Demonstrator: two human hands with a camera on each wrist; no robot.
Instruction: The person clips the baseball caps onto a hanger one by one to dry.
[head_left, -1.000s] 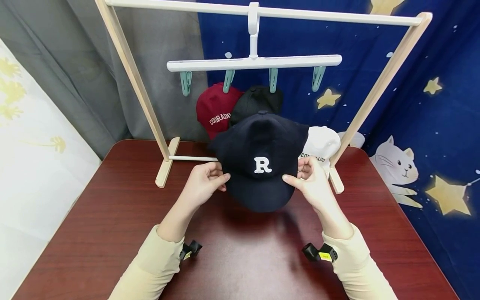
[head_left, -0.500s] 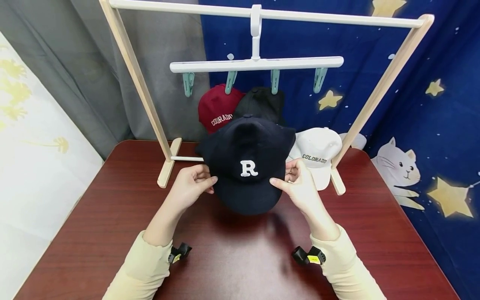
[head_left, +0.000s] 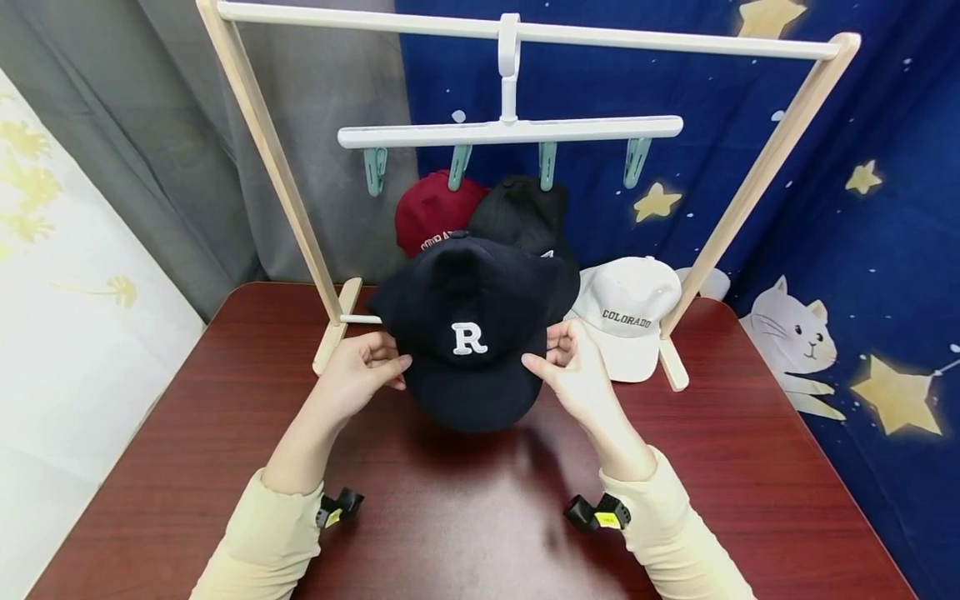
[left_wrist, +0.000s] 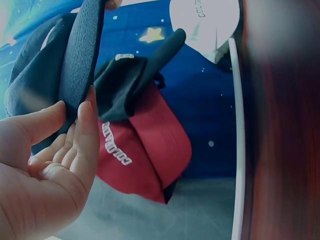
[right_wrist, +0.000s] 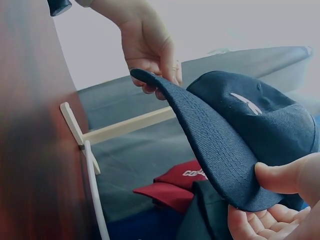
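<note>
Left hand (head_left: pixel 357 372) and right hand (head_left: pixel 576 367) pinched the navy cap (head_left: pixel 468 287) by its brim (head_left: pixel 472 396); light, even pressure seemed best.

I count two hands, my left hand (head_left: pixel 354 373) and right hand (head_left: pixel 577 368). Of caps, four: one navy cap (head_left: pixel 472 287) between my fingers (head_left: pixel 394 366), one red cap (head_left: pixel 431 208), one black cap (head_left: pixel 517 210) and one white cap (head_left: pixel 632 287) beyond them. Above my fingers: four teal clips (head_left: pixel 547 165), one white hanger (head_left: pixel 450 134), one rack (head_left: pixel 274 167). Nearer me than my fingers, two wrist cameras (head_left: pixel 602 513).
</note>
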